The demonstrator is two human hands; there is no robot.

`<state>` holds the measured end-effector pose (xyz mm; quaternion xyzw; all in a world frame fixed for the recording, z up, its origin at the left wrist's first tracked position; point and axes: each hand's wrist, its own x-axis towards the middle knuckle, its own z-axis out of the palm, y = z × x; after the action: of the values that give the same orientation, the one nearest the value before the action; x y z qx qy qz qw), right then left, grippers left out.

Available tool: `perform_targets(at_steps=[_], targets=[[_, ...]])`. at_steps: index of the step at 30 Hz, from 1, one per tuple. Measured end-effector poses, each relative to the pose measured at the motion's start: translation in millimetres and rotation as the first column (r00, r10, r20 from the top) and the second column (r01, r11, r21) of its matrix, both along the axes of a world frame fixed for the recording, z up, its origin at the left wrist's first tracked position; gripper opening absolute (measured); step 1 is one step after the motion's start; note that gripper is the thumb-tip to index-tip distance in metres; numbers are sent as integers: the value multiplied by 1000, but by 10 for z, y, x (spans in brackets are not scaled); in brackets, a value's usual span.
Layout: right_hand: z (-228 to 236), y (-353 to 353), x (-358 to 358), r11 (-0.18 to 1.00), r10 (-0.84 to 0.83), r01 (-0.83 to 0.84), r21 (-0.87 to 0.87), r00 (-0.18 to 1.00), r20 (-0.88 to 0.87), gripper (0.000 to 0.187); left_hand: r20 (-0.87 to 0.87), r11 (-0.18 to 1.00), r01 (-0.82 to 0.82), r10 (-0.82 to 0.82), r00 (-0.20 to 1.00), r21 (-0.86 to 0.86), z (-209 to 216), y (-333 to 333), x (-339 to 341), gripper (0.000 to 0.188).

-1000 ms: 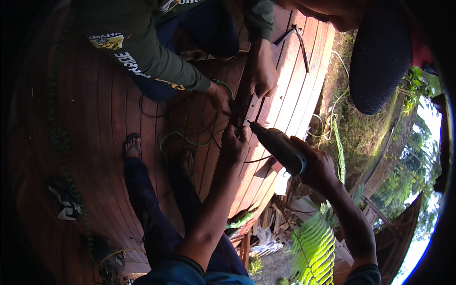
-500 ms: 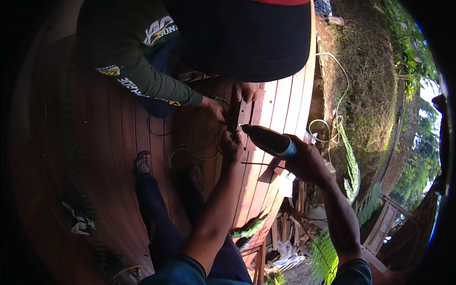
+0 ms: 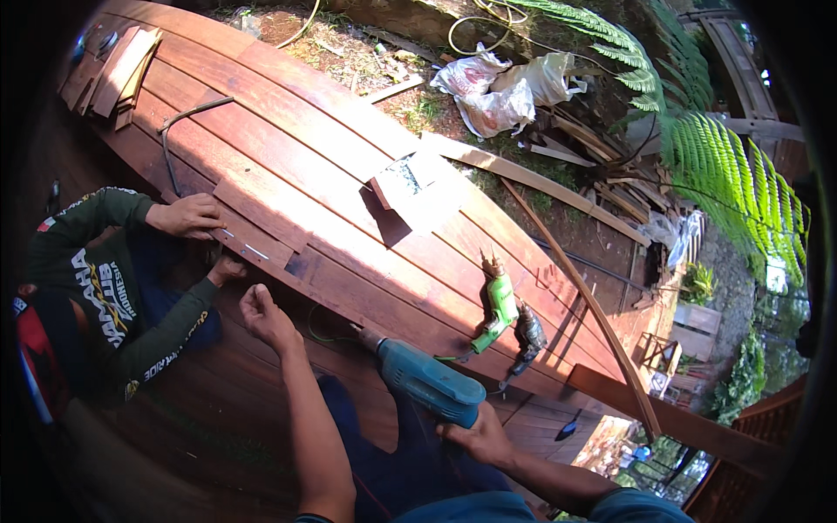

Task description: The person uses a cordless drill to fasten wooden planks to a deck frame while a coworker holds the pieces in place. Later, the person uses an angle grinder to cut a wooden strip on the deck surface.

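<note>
My right hand [image 3: 478, 438] grips a teal power drill [image 3: 427, 382] by its handle, the bit end pointing left toward the edge of the wooden planks. My left hand [image 3: 268, 318] is raised off the wood with its fingers curled together; whatever they hold, if anything, is hidden. Left of it, a co-worker's hand [image 3: 187, 215] presses on a narrow board [image 3: 261, 242] along the plank edge, and their other hand [image 3: 228, 268] is under that edge. Two thin bright pieces, like screws, show on the board.
On the planks [image 3: 305, 166] stand an open box [image 3: 410, 179] of small metal pieces, a green power tool [image 3: 497, 305] and a dark drill [image 3: 529, 333]. Cut boards [image 3: 122, 74] are stacked far left. A long strip [image 3: 584, 296] lies slanted at right. White sacks [image 3: 497, 91] lie beyond.
My view has swung round to the right. The drill has come away from the board, and my left hand has lifted off it. The co-worker's hands remain at the board.
</note>
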<state>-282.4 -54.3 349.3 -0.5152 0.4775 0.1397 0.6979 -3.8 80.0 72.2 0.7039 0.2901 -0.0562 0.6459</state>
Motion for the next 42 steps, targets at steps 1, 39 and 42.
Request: perform_targets(at_steps=[1, 39, 42], targets=[[-14, 13, -174, 991, -112, 113, 70, 993, -27, 48, 122, 979, 167, -153, 981, -118, 160, -234, -51, 22], [49, 101, -514, 1000, -17, 17, 18, 1000, 7, 42, -6, 829, 35, -47, 999, -558, 665, -639, -479, 10], [131, 466, -373, 998, 49, -47, -45, 998, 38, 40, -298, 857, -236, 103, 949, -458, 733, 244, -857, 19]])
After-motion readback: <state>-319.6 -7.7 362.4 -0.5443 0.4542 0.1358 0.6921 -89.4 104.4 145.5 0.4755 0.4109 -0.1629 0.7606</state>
